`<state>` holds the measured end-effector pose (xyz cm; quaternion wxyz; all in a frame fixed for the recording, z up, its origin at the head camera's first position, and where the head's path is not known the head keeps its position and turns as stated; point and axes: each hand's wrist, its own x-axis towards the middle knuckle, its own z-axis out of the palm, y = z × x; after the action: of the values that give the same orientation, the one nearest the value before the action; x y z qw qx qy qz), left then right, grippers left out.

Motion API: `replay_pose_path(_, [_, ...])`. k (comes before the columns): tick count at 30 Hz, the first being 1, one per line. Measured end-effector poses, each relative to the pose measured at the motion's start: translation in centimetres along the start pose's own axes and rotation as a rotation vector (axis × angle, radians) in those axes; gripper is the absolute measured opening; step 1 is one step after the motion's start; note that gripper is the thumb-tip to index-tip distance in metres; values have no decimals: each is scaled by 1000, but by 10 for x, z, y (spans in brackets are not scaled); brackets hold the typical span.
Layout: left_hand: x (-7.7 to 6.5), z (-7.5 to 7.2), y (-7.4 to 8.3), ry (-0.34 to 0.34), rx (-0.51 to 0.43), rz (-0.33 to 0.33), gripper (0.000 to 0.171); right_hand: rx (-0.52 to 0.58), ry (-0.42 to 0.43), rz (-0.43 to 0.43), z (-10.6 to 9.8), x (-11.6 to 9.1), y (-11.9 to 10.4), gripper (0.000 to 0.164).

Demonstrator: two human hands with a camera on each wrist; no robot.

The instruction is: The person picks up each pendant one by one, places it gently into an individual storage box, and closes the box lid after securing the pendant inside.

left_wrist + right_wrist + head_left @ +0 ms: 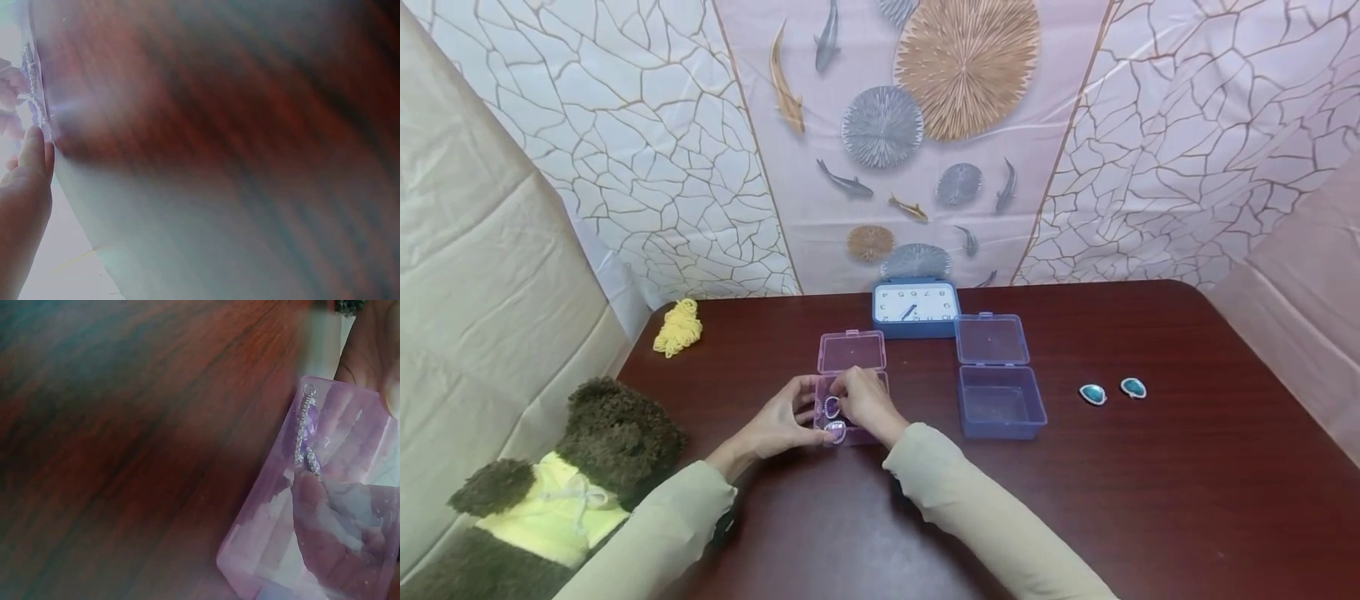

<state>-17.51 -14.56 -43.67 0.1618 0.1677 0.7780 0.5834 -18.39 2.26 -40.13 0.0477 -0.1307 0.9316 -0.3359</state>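
A small see-through pink plastic box point(861, 438) stands on the table, its hinged lid point(852, 353) tipped back. My left hand point(772, 422) grips the box by its left side, with the thumb at the front corner. Inside, near that thumb, is one purple gem pendant point(835, 431) edged with clear stones. My right hand point(867, 403) reaches into the box and pinches a second purple gem pendant point(831, 407). Through the pink wall in the right wrist view, the fingertips point(309, 482) meet the lower end of this pendant point(315, 464), close to the other pendant point(306, 428).
A blue-purple plastic box point(1002, 429) with its lid raised stands to the right. Beyond it lie two teal gem pendants point(1093, 394). A blue clock point(916, 304) is behind the boxes, yellow yarn point(678, 328) at the far left, and a brown plush toy point(617, 433) by my left arm.
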Motion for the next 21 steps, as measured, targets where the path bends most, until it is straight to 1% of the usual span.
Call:
replay_pose_path(3, [0, 1, 0, -3, -9, 1, 81, 3, -12, -9, -1, -1, 1, 19])
replay_pose_path(9, [1, 3, -1, -3, -15, -16, 82, 17, -74, -15, -7, -4, 1, 22])
replay_pose_path(14, [1, 2, 0, 7, -10, -25, 83, 22, -110, -16, -12, -7, -1, 22])
replay_pose_path(16, [0, 2, 1, 13, -2, -26, 83, 4, -111, -31, -14, -8, -1, 21])
replay_pose_path(19, [-1, 2, 1, 18, -8, -22, 83, -17, -94, -80, -18, -11, 1, 19])
replay_pose_path(21, [-2, 3, 0, 13, -18, -5, 83, 9, -76, -103, -23, -13, 3, 19])
